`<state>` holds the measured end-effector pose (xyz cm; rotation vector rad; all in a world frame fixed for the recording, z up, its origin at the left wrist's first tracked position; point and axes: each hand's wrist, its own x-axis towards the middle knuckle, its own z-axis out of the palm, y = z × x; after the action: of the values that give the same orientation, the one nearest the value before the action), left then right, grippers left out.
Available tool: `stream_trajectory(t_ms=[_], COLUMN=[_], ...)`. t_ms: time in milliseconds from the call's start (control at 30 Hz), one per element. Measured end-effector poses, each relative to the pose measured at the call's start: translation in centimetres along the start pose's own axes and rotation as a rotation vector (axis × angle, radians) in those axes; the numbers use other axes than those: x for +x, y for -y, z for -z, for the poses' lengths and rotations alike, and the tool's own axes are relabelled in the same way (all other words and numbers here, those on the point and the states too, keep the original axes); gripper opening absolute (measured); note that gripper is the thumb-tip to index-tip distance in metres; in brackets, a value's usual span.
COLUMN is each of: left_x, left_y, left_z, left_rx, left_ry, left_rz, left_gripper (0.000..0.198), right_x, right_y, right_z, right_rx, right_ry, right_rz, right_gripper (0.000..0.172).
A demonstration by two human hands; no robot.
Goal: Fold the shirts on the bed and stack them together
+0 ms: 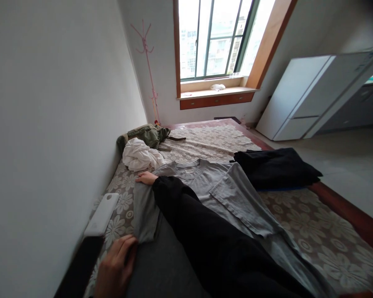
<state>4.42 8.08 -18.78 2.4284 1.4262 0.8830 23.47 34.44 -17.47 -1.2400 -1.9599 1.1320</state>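
Observation:
A grey T-shirt (189,174) lies spread on the flowered bed cover, its collar towards the window. The sleeve on the right is laid inward over the shirt body. My right hand (146,178) reaches across the shirt and is closed on its left edge near the shoulder. Lower down, at the bottom left, my left hand (117,265) has its fingers bent together at the shirt's left edge, by the sleeve end, pinching the cloth. My right forearm in a black sleeve hides the middle of the shirt.
A white case-like object (102,215) lies left, by the wall. Beyond the shirt are a crumpled white cloth (139,155) and a green bag (147,134). Folded black clothing (276,167) lies right. A pink coat rack (149,66) stands behind the bed.

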Motion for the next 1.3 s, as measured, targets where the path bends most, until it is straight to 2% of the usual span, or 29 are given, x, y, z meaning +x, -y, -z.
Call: stream_trajectory(t_ms=[167,300,400,533,700,767,867,967,1133,1300], left_x=[-0.1,-0.1,0.1,0.4,0.7,0.8,1.1,1.2,1.6,2.6], left_y=[0.6,0.9,0.7,0.2,-0.2,-0.5,-1.0,-1.4,-1.9,-3.4], left_z=[-0.2,-0.3,-0.5,-0.4,-0.2,-0.1,0.1,0.5,0.7,0.4], left_rx=[-0.009,0.029,0.059,0.069,0.084,0.084,0.082,0.075,0.129,0.207], left_ry=[0.023,0.065,0.06,0.073,0.111,0.103,0.061,0.039,0.139,0.295], left_rz=[-0.017,0.021,0.065,0.072,0.059,0.039,-0.002,-0.034,-0.079,-0.12], left_gripper=[0.023,0.034,0.03,0.028,0.033,0.033,0.026,0.019,0.024,0.046], right_x=[0.7,0.5,-0.5,-3.0,-6.3,-7.1,-7.5,-7.9,-9.1,-10.1], right_y=[-1.2,-0.9,-0.3,0.2,-0.1,-0.4,-0.9,-1.3,-2.0,-2.0], right_z=[0.2,-0.1,0.6,2.6,4.5,4.8,5.2,5.6,5.4,4.5], right_rx=[0.016,0.011,-0.016,-0.121,-0.352,-0.418,-0.461,-0.493,-0.55,-0.608], right_ry=[0.01,0.025,0.043,0.027,-0.048,-0.025,0.027,0.015,-0.045,-0.093], right_rz=[-0.07,-0.062,-0.035,-0.029,-0.129,-0.163,-0.163,-0.143,-0.1,-0.072], right_gripper=[0.02,0.013,0.025,0.045,0.05,0.048,0.036,0.027,0.041,0.031])
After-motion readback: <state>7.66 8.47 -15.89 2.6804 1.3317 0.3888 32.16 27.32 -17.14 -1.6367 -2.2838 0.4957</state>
